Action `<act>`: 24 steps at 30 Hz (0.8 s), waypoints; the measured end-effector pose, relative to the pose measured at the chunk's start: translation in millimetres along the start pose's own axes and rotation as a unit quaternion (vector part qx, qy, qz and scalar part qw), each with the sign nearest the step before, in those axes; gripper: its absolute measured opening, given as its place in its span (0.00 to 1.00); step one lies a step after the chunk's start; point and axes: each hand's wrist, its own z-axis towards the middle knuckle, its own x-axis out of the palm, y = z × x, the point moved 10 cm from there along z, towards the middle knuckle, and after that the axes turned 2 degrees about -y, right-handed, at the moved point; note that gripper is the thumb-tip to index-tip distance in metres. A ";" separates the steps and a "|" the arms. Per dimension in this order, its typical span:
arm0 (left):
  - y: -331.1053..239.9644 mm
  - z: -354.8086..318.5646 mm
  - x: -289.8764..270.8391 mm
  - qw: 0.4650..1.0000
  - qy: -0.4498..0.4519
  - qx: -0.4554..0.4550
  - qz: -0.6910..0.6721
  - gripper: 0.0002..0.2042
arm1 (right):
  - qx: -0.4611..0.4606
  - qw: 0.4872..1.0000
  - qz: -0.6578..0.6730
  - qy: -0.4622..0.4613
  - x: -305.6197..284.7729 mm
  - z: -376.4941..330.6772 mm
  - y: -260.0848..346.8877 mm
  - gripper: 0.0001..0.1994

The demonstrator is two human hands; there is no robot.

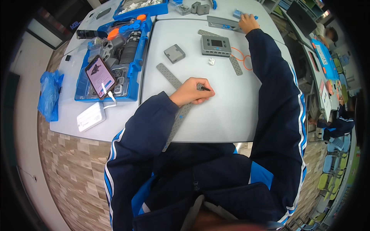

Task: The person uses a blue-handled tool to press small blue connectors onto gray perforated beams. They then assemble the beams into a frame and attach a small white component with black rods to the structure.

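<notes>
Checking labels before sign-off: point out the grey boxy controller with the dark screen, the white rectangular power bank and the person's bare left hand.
Grey boxy controller [216, 43], head view, dark screen.
White rectangular power bank [91, 116], head view, broad face.
Bare left hand [190, 91], head view, back of hand.

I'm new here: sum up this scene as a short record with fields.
Left hand: pinching a small dark part
Under it: grey perforated strips
Right hand: at the far side, near a long grey tray; grip unclear
Table: grey box with screen, square grey block
Left side: phone on blue bin; white block cabled to phone
</notes>
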 end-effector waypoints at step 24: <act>-3.8 5.9 -5.2 1.000 -0.001 0.011 0.003 0.05 | 0.097 0.978 0.180 0.043 -7.4 -9.8 -39.2 0.05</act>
